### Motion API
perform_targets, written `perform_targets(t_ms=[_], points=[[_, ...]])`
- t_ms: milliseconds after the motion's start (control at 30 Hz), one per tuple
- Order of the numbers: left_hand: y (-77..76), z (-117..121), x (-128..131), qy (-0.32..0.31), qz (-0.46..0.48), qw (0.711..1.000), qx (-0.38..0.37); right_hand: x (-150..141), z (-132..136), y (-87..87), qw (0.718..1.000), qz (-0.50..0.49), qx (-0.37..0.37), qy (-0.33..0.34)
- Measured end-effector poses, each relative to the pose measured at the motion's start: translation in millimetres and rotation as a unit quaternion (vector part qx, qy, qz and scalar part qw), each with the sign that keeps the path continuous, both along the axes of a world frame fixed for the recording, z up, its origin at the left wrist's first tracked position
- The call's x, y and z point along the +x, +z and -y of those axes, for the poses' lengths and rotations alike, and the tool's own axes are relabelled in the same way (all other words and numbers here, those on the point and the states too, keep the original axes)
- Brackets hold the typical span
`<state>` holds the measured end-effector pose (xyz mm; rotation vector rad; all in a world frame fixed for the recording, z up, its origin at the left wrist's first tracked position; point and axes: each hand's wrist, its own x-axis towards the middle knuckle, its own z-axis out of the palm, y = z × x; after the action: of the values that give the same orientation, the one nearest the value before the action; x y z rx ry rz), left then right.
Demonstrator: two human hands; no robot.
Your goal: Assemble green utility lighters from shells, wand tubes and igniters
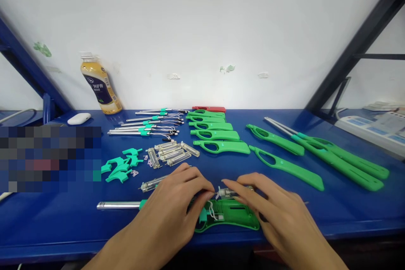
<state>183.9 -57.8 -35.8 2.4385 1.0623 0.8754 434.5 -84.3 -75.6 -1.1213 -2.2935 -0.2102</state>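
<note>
My right hand (278, 209) grips a clear lighter fuel tank (225, 193) between thumb and fingers, its valve end pointing left. My left hand (177, 200) pinches at that valve end; whatever is between its fingertips is too small to make out. Below both hands lies an open green lighter shell half (240, 219), inner side up. Inside it sit a teal trigger (203, 217) and a small igniter part with white wires (218, 217). A silver barrel (117, 205) extends left from under my left hand. Another clear tank (152, 183) lies just behind that hand.
Farther back are several clear tanks (179, 157), teal triggers (118, 171), wired metal barrels (144, 130) and green shell halves (223, 147). Lighters with barrels (341, 160) lie right. A bottle (100, 86) and a white case (79, 118) stand back left.
</note>
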Motion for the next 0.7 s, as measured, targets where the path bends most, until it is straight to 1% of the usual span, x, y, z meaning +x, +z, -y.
perform_targets(t_ms=[267,500,600,700], points=[[-0.1,5.3,3.7,0.0,0.001,1.0,0.008,3.8,1.5,-0.9,1.0,-0.003,-0.02,0.004],[-3.1,5.7,3.8,-0.008,-0.004,1.0,0.028,2.7,0.0,2.8,1.0,0.018,0.007,0.02],[-4.8,6.2,4.4,-0.014,-0.023,0.998,0.048,3.1,-0.3,2.6,0.999,0.024,0.019,0.026],[-6.8,6.8,6.0,-0.015,-0.044,0.996,0.079,4.8,0.3,0.1,0.999,0.036,0.016,0.028]])
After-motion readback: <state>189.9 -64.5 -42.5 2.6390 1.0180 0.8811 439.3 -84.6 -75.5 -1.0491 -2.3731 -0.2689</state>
